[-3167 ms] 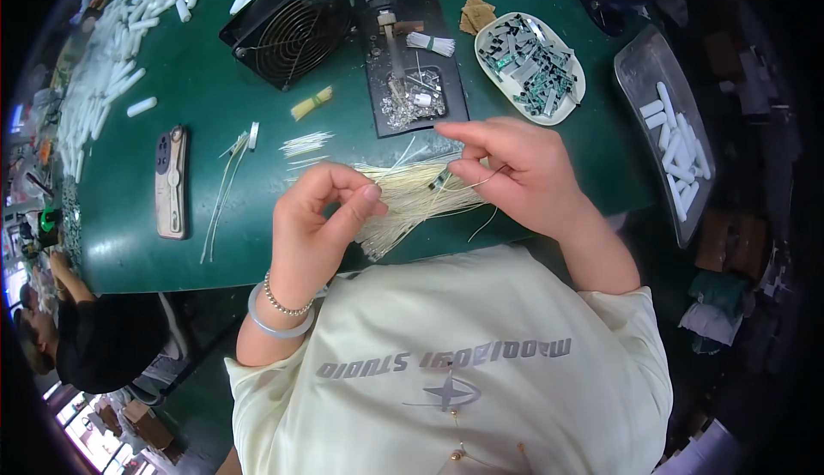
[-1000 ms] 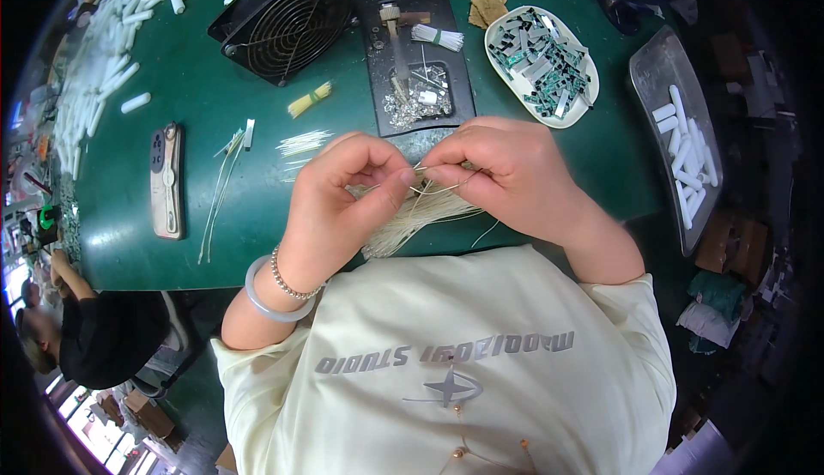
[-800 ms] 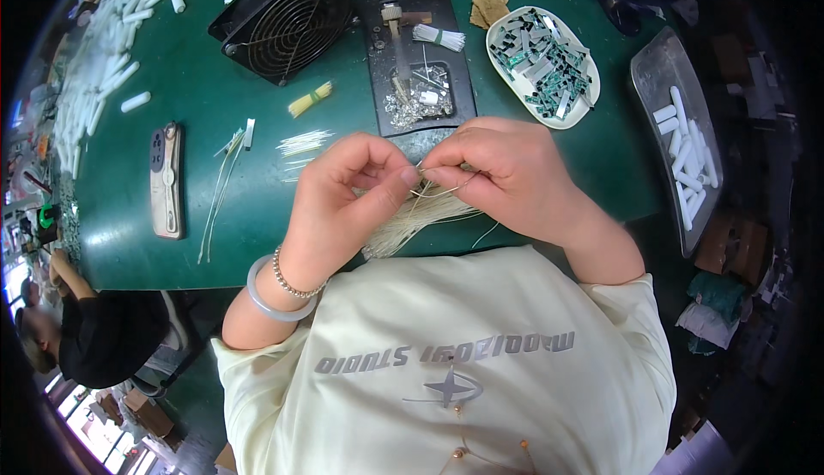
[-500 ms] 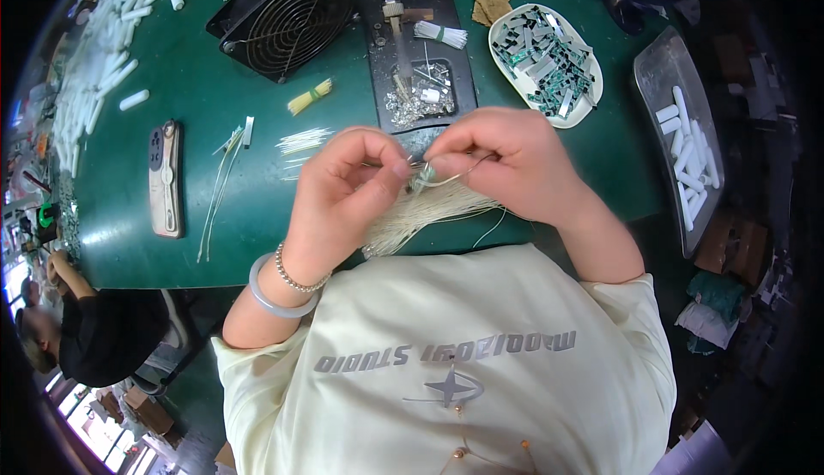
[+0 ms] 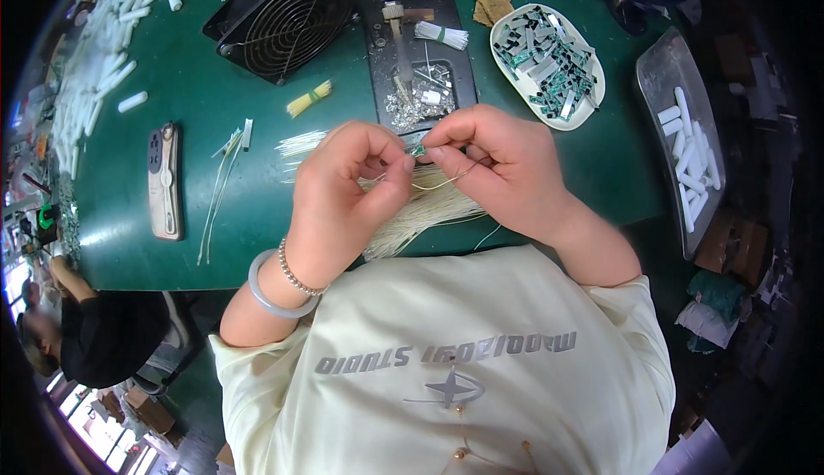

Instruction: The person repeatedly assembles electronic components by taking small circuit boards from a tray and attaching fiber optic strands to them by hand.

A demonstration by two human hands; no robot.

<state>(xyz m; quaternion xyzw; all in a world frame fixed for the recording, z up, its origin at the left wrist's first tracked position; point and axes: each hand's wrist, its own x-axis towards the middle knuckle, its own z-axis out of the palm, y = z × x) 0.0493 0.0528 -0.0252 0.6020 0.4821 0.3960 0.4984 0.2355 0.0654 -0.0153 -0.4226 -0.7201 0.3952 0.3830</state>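
Green and tiny, the part (image 5: 418,150) sits pinched between the fingertips of the left hand (image 5: 356,185) and right hand (image 5: 498,162), just above the wire bundle (image 5: 421,213) at the near edge of the table (image 5: 215,89). Both hands are closed tight on it, a pale wire (image 5: 446,181) looping below. Best to keep the pinch steady and feed that wire slowly, wrists low.

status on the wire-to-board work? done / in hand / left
Done: cannot tell; no clearly finished pieces show. In hand: left hand and right hand pinch a small green board with a thin wire between the fingers. Left: a bundle of pale wires under the hands and a white dish full of green boards.
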